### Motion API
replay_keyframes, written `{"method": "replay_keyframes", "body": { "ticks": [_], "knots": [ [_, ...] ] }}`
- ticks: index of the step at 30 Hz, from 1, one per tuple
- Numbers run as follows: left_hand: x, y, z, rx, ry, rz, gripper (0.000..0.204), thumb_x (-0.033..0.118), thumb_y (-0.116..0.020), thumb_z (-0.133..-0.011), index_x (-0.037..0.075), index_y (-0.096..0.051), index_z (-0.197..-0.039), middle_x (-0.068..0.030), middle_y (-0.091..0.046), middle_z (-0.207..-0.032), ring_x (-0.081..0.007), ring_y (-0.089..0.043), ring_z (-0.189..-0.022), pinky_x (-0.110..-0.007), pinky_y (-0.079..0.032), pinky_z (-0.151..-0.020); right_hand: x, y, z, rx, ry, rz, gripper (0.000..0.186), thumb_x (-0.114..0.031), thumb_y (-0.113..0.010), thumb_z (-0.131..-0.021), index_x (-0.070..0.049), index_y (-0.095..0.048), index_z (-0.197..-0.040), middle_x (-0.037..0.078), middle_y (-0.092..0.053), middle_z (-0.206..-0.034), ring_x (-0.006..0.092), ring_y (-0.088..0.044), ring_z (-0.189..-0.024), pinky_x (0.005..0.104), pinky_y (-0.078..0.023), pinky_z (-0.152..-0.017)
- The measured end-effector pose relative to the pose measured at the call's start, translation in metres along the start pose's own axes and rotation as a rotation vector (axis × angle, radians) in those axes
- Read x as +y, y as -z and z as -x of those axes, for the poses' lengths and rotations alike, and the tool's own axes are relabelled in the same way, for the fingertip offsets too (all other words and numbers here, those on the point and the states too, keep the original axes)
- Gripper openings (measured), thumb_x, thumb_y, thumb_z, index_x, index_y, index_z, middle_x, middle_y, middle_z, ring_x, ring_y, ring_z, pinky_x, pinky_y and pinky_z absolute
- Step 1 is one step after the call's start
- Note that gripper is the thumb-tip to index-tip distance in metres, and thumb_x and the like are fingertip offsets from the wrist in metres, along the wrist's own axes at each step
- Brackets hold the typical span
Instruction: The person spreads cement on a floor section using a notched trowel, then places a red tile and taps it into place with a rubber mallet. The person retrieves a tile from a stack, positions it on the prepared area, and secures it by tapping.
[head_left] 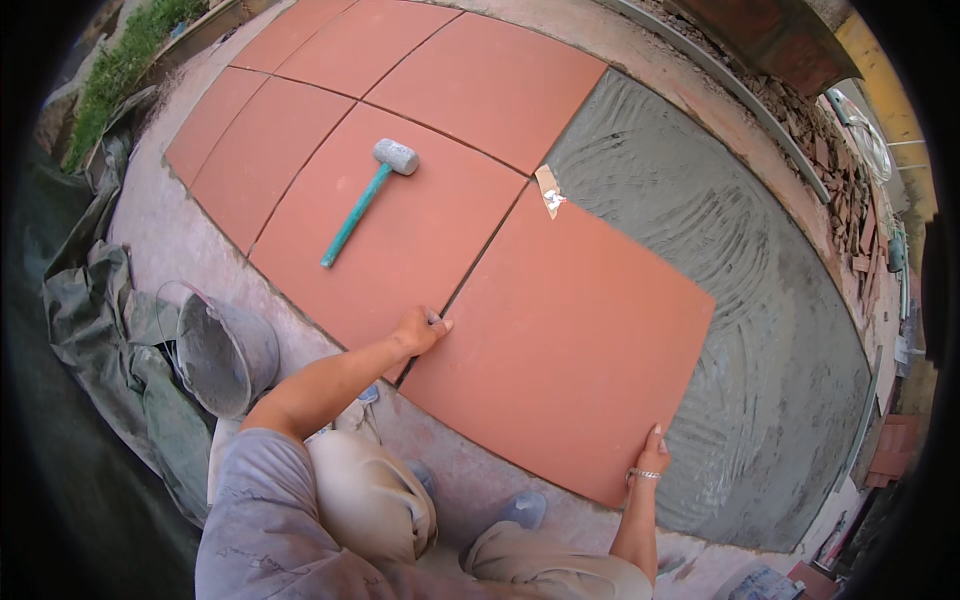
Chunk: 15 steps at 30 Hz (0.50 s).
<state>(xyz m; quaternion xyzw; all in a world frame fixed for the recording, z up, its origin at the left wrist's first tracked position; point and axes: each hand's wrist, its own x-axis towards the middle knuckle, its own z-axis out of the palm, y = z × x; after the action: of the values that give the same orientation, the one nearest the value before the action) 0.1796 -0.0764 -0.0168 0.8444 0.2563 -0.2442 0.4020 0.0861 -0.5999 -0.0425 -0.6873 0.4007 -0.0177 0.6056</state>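
Note:
A large red tile (570,340) lies on grey mortar, with a narrow dark gap between it and the laid tile on its left. At that gap, near the close end, is my left hand (420,332), its fingers curled together; whatever they pinch is too small to make out. My right hand (651,462), with a bracelet at the wrist, grips the near right edge of the same tile, thumb on top and fingers mostly hidden. A piece of cardboard (549,190) with something white on it sits at the tile's far left corner.
A rubber mallet (370,195) with a green handle rests on the laid tile to the left. Combed wet mortar (760,330) spreads on the right. A dirty bucket (226,355) and crumpled dark tarp (95,310) are at left. Broken bricks (862,235) lie far right.

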Motion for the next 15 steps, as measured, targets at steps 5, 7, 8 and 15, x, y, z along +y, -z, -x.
{"method": "replay_keyframes", "body": {
  "ticks": [5, 7, 8, 15],
  "knots": [
    [0.004, 0.011, -0.004, -0.050, 0.006, -0.139, 0.037, 0.036, -0.072, -0.091, 0.000, -0.072, -0.083, -0.0146, -0.070, -0.077, -0.0229, -0.067, -0.074, -0.039, -0.053, -0.071, 0.000, 0.003, 0.000, 0.004, 0.023, 0.186, 0.061, -0.045, -0.063, -0.100, 0.013, -0.065, -0.119, 0.016, -0.073, -0.108, 0.0188, -0.067, -0.095, 0.0317, -0.054, -0.084],
    [0.004, 0.012, -0.005, 0.023, -0.058, -0.196, 0.037, 0.036, -0.072, -0.090, 0.001, -0.072, -0.079, -0.0178, -0.070, -0.075, -0.0271, -0.069, -0.074, -0.041, -0.054, -0.072, 0.003, 0.008, -0.005, -0.031, -0.017, 0.240, 0.062, -0.045, -0.063, -0.099, 0.014, -0.066, -0.118, 0.016, -0.073, -0.108, 0.0189, -0.067, -0.095, 0.0318, -0.053, -0.085],
    [0.005, 0.013, -0.006, 0.020, -0.075, -0.221, 0.037, 0.037, -0.072, -0.090, 0.001, -0.073, -0.082, -0.0191, -0.071, -0.078, -0.0300, -0.070, -0.077, -0.043, -0.054, -0.073, 0.005, 0.010, -0.009, -0.046, -0.032, 0.256, 0.062, -0.046, -0.063, -0.099, 0.014, -0.066, -0.118, 0.017, -0.073, -0.108, 0.0189, -0.067, -0.095, 0.0318, -0.053, -0.086],
    [0.025, 0.022, -0.004, -0.028, -0.044, -0.419, 0.043, 0.037, -0.070, -0.092, -0.006, -0.070, -0.088, -0.0266, -0.071, -0.089, -0.0407, -0.071, -0.090, -0.049, -0.054, -0.080, 0.016, 0.029, -0.025, -0.048, 0.035, 0.653, 0.055, -0.047, -0.074, -0.092, 0.005, -0.064, -0.080, 0.010, -0.069, -0.075, 0.0153, -0.058, -0.065, 0.0335, -0.049, -0.060]
  ]
}}
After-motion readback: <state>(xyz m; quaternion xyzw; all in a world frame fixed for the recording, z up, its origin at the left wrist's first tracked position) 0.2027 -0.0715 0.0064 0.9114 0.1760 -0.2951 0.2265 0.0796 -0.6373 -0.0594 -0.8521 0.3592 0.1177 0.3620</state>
